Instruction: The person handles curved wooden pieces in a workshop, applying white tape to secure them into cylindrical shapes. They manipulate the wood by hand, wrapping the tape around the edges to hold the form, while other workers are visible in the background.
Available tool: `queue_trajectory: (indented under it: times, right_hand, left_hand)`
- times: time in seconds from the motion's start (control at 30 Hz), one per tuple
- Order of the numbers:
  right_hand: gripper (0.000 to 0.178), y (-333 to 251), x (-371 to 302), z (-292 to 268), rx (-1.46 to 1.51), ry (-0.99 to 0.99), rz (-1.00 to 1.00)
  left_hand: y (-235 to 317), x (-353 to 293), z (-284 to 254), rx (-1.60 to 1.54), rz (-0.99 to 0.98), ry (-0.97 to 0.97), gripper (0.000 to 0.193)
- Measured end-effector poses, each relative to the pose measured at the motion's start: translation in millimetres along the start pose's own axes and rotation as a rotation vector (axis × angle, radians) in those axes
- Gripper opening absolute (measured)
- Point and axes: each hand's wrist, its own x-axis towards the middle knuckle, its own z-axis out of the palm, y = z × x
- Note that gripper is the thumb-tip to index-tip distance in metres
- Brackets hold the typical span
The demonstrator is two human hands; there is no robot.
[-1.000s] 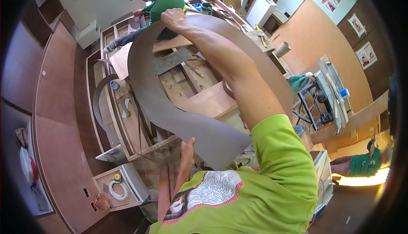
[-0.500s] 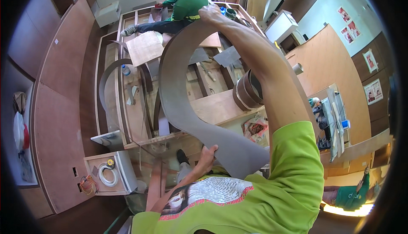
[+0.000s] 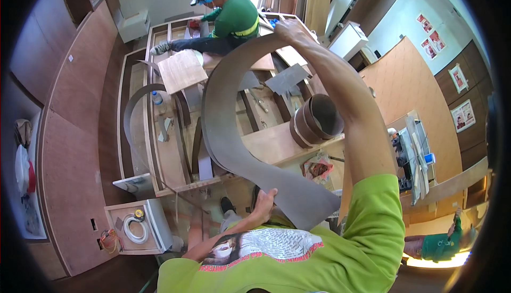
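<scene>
A long, flexible grey-brown laminate strip [image 3: 223, 117] hangs before me in a wide S-shaped bend. High up, at arm's length, my right hand [image 3: 289, 31] is closed on its upper part. Closer to my body, my left hand [image 3: 263, 205] grips the strip's left edge, with the thumb on its face. The lower end flares toward my chest. Beyond the strip lies a wooden frame [image 3: 234, 168] with open compartments. On its board stands a dark brown coiled strip [image 3: 306, 128], right of the strip I hold.
A co-worker in green [image 3: 237, 19] sits on the frame's far side; another person stands behind. A square plywood piece [image 3: 182, 71] and grey offcuts [image 3: 287, 79] lie on the frame. A white box [image 3: 154, 224] carrying a coiled hose stands at left. Curved wooden panels flank both sides.
My right hand has moved slightly right and down, still gripping the strip. My left hand keeps its hold. The view has shifted a little, and a second person shows at the top.
</scene>
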Motion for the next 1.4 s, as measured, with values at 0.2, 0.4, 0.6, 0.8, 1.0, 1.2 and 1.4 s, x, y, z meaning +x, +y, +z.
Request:
queue_trajectory:
  times: [0.2, 0.4, 0.6, 0.8, 1.0, 1.2, 1.4]
  right_hand:
    - [0.022, 31.2, -21.6, -32.3, -0.06, -0.032, 0.094]
    - [0.018, 42.4, -48.4, -43.1, -0.111, 0.022, 0.082]
    - [0.018, 48.5, -67.7, -58.8, -0.179, -0.033, 0.183]
    - [0.021, 50.3, -59.1, -68.0, -0.255, -0.197, 0.239]
    - [0.021, 65.1, -43.5, -32.8, -0.271, -0.249, 0.243]
    - [0.023, 56.3, -39.1, 6.0, -0.307, -0.357, 0.267]
    - [0.023, 18.4, -66.3, 54.2, -0.223, -0.417, 0.308]
  left_hand:
    - [0.8, 6.3, -5.2, 0.083, 0.031, -0.161, 0.033]
    - [-21.4, 24.6, -9.0, 0.003, -0.031, -0.165, 0.034]
    - [-30.6, 39.2, -0.8, -0.005, -0.074, -0.317, 0.035]
    - [-22.2, 19.5, 11.2, -0.023, -0.148, -0.366, 0.03]
    - [-40.8, 0.7, -11.9, 0.077, -0.204, -0.51, 0.03]
    - [-28.1, -29.3, -24.2, 0.035, -0.065, -0.472, 0.027]
    - [-74.8, 11.7, -56.3, 0.137, -0.156, -0.49, 0.033]
